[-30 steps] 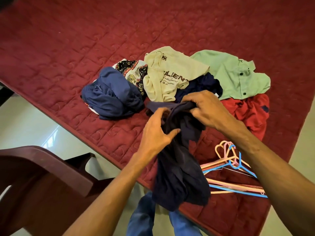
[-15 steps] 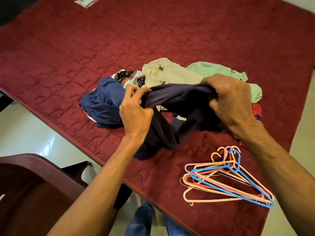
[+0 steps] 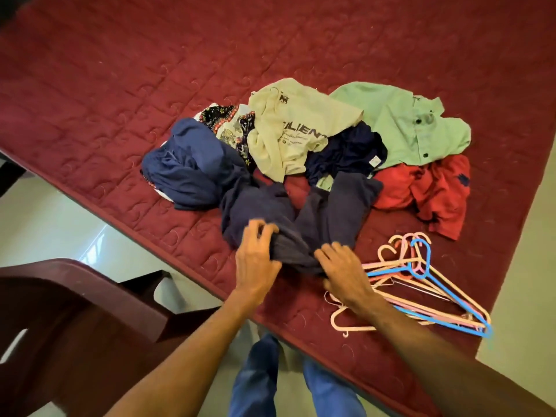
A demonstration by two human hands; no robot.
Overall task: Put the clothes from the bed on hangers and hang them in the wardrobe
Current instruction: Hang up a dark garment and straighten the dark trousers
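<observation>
A dark blue cloth point(image 3: 301, 212) lies spread out on the red bed point(image 3: 120, 85), close to the near edge. The left hand point(image 3: 257, 261) holds its bunched near end with bent fingers point(image 3: 264, 233), which look a bit blurry. The right hand point(image 3: 343, 272) lies on the same end. I cannot tell if its fingers point(image 3: 326, 252) pinch the cloth or only press on it.

Just to the right of that hand is a pile of pink, peach and blue hangers point(image 3: 421, 284). Behind the cloth are more clothes in a heap. A cream T-shirt point(image 3: 288, 130) shows the dark letters "LIENT" over small writing too tiny to read. There is also a green shirt point(image 3: 406, 124) with dark buttons, a red shirt point(image 3: 421, 188) with a small dark blue logo, and a blue bundle point(image 3: 192, 170).
</observation>
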